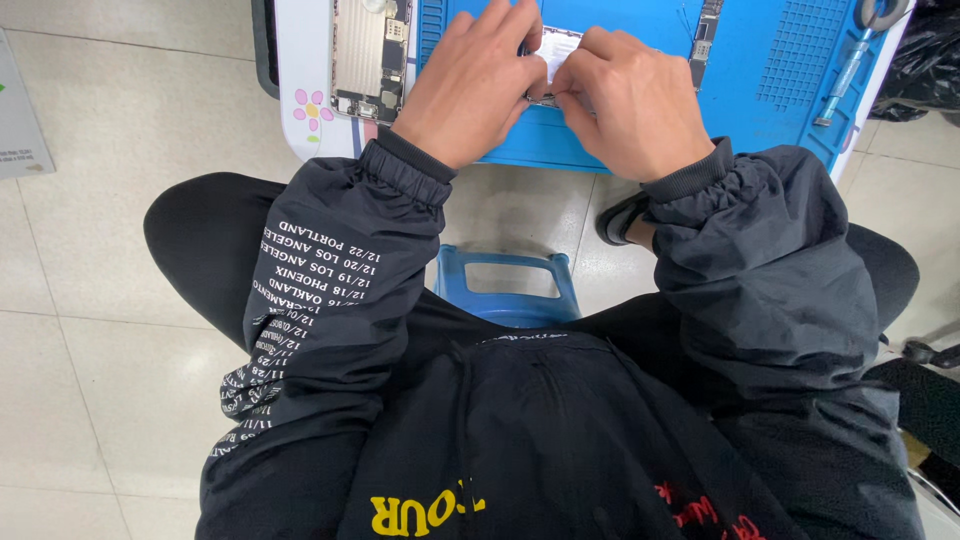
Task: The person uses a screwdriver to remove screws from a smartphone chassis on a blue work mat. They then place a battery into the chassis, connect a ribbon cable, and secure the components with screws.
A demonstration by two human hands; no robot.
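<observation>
Both hands work close together over the blue rubber work mat (620, 140) on the desk. Our left hand (475, 85) is curled, fingers closed down on a small white rectangular part (556, 48) and the dark-edged piece under it; how firm the grip is we cannot tell. Our right hand (630, 100) is bent the same way, fingertips pinching the white part's near edge, touching the left hand's fingers.

To the left of the left hand lies an opened silver phone housing with exposed circuitry (370, 55), partly on the white desk edge with a flower sticker (312, 108). Beyond the right hand sits a narrow dark circuit strip (704, 40); farther right, a blue-handled tool (848, 70) rests near the mat's corner.

Risks, as we judge them: the white part is thin, and two hands pulling against each other could crease or tear it. A slip could flick it off the near edge to the tiled floor (100, 250) or the blue plastic stool (508, 285) below. The loose black sleeve cuffs (405, 170) might drag the open housing off the desk.
</observation>
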